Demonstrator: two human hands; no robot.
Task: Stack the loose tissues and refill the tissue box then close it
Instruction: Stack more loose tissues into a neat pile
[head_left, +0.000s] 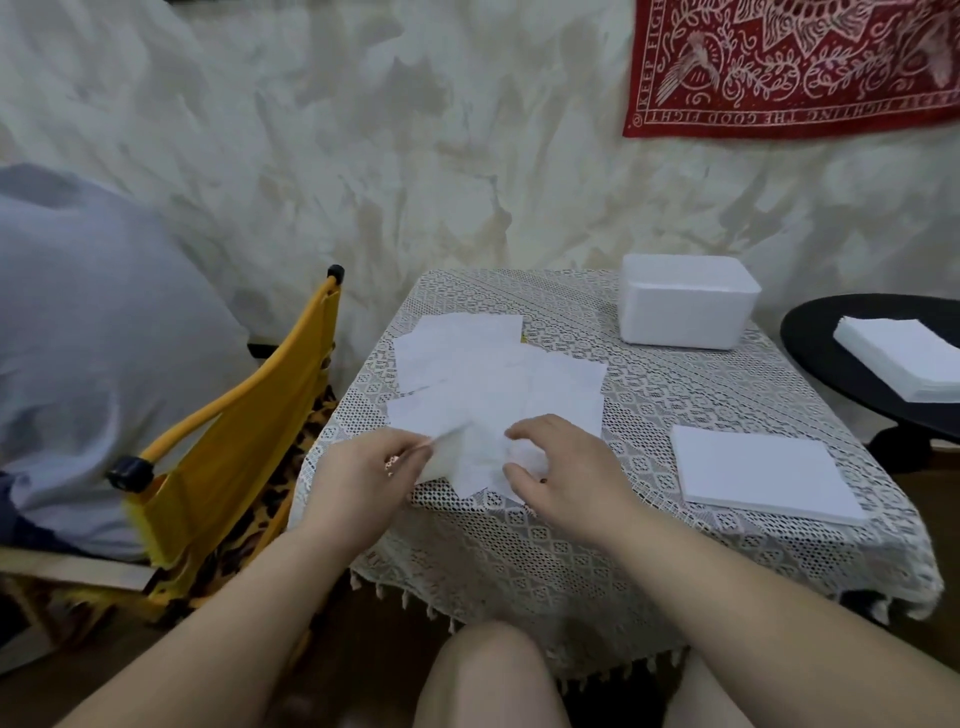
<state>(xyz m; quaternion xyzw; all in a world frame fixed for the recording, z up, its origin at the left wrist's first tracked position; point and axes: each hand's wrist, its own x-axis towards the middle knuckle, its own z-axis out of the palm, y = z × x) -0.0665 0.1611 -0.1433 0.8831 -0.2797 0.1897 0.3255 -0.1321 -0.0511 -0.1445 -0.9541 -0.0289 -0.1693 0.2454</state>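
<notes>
While both bare forearms are reaching in over the near edge of a small table draped in a white lace cloth, the left hand is pinching the near edge of one tissue between thumb and fingertips, lifting that corner slightly off the cloth. Just beside it, the right hand is arching over the near end of the same scatter, its fingers curled with their tips pressing down on the paper and the thumb touching a sheet's edge. Loose tissues are lying fanned and overlapping across the left half of the tabletop, running from under the hands back toward the wall. A neat stack of tissues is sitting flat on the right near corner, well apart from the hands. At the far right corner a white tissue box is standing open at the top, with no lid on it. Another pile of white tissues is resting on a round black side table just to the right. A red bandana-style cloth is hanging on the mottled wall, its white border lettering appearing upside down and reading "KEEP FIGHTING THE GOOD FIGHT". A yellow folding chair is standing just left of the table.
</notes>
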